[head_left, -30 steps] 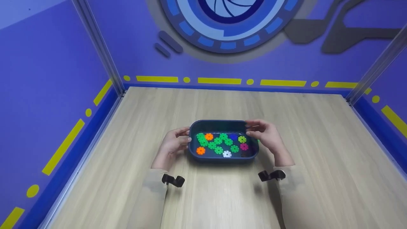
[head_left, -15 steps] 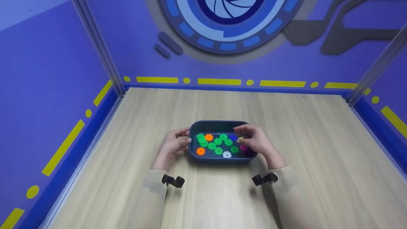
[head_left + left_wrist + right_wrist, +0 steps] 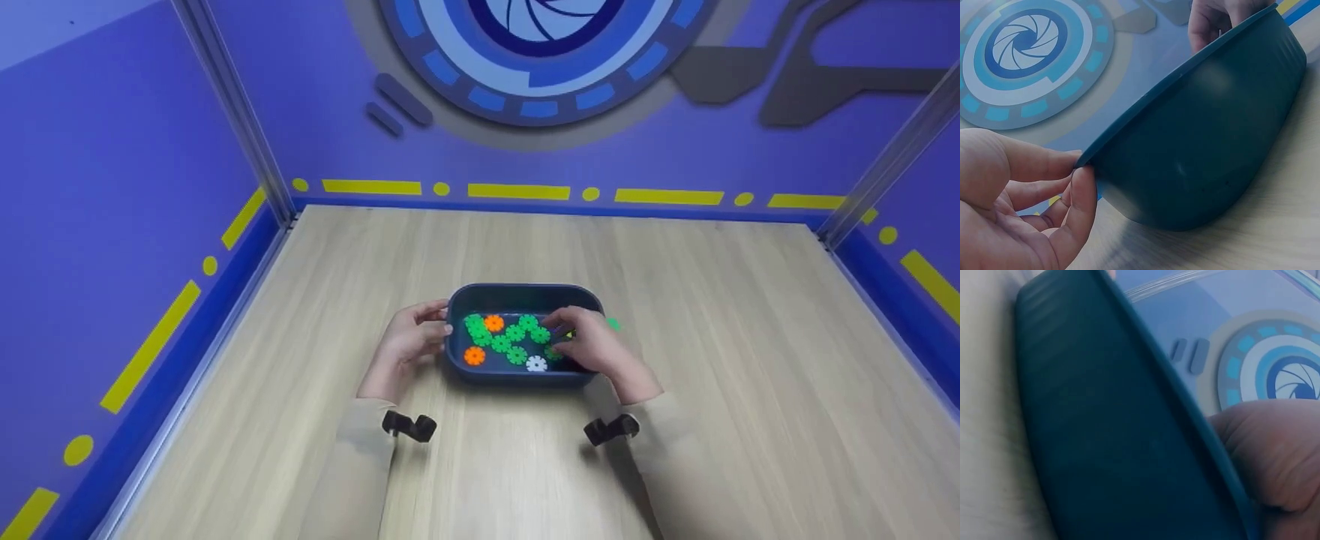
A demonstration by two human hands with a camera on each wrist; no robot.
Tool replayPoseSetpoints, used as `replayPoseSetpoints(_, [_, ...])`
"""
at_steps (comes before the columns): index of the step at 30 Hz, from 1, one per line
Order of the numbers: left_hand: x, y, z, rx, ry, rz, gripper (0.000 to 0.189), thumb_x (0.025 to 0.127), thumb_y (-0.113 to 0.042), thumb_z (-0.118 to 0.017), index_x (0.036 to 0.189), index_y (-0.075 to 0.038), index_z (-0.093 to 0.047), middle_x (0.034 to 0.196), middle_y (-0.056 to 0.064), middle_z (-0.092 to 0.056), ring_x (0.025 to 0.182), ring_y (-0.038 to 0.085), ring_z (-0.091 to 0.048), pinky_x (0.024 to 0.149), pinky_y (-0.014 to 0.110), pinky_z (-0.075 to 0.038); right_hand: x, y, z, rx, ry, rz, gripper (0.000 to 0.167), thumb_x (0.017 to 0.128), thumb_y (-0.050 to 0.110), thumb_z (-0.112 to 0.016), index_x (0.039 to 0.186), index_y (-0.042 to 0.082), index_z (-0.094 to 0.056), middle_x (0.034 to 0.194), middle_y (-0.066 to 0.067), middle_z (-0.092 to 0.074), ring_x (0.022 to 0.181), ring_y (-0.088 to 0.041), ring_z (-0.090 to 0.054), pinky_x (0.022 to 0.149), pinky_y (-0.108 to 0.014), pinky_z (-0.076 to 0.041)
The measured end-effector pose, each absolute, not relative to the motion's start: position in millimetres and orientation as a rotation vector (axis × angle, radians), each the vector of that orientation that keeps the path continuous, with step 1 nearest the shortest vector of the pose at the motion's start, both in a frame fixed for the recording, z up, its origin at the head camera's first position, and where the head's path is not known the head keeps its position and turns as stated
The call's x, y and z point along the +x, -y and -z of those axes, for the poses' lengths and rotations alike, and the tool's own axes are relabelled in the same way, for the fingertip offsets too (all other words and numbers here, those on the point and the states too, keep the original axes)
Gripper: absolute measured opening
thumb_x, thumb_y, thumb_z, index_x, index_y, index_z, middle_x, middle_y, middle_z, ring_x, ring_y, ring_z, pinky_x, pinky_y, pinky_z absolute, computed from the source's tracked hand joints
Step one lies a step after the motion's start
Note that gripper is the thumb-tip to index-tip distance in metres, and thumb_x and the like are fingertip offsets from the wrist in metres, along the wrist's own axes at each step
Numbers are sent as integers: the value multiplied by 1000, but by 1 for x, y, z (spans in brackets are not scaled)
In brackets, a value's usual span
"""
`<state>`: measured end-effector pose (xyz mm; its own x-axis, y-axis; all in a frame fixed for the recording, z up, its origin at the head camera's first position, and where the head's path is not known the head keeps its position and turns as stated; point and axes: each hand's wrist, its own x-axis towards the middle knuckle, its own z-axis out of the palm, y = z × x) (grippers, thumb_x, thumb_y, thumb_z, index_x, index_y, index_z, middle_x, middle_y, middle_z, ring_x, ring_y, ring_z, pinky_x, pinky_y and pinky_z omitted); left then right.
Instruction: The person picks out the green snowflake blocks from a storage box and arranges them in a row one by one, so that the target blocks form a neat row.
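A dark blue-green plastic bin (image 3: 517,379) with rounded corners rests on the wooden table. Inside lie several snowflake building discs: green ones (image 3: 516,355), two orange ones (image 3: 474,355) and a white one (image 3: 536,364). My left hand (image 3: 409,339) pinches the bin's left rim between thumb and fingers, as the left wrist view shows closely. Reaching over the right rim, my right hand (image 3: 592,345) has its fingers bent down into the bin. Its index finger and thumb are apart, and a bit of a yellow disc (image 3: 570,334) shows between them. The right fingertips are hidden in the right wrist view.
Just right of the bin, a green disc (image 3: 613,324) peeks out beside the right hand. Blue-purple panels (image 3: 315,135) with yellow markings enclose the wooden table (image 3: 720,315) at the back and both sides.
My right hand has left the bin's right rim and moved left and down into the bin, covering the blue and pink discs. The left hand keeps its place.
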<state>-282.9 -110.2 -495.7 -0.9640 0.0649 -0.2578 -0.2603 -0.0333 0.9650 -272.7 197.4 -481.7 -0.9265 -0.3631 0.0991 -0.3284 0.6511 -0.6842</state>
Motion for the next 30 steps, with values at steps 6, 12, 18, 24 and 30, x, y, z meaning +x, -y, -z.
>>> replayPoseSetpoints(6, [-283,110,496,-198,-2033,-2110,55,87,7,-69,140,-3,-61,117,12,-64,77,15,-63,64,26,-56,-273,-192,483,-578,-2907,955,29,80,-5,-79,109,-2,-74,109,-17,-74,97,-31,-72,89,-48,-59])
replayPoseSetpoints(12, [-283,110,498,-178,-2033,-2135,57,86,9,-69,141,-1,-60,116,11,-65,78,13,-63,62,26,-55,-274,-188,485,-548,-2972,796,28,77,-1,-83,105,-2,-76,105,-16,-76,97,-29,-72,89,-48,-58])
replayPoseSetpoints(18, [-284,111,498,-176,-2052,-2109,57,86,9,-70,141,-2,-61,119,13,-65,78,14,-64,63,26,-56,-276,-186,486,-553,-2992,642,23,75,-3,-80,97,2,-77,96,-10,-76,88,-25,-67,85,-46,-58])
replayPoseSetpoints(24, [-283,111,496,-178,-2057,-2096,56,87,8,-70,141,-4,-61,119,13,-64,78,14,-64,64,27,-57,-278,-184,486,-586,-2993,553,20,75,-2,-78,95,4,-77,94,-9,-76,90,-26,-69,86,-46,-58])
replayPoseSetpoints(30, [-283,111,496,-173,-2047,-2102,56,87,8,-69,141,-2,-60,116,11,-65,76,13,-63,64,27,-56,-278,-184,486,-587,-2974,513,17,80,-1,-75,96,5,-77,94,-10,-76,84,-25,-68,82,-46,-59])
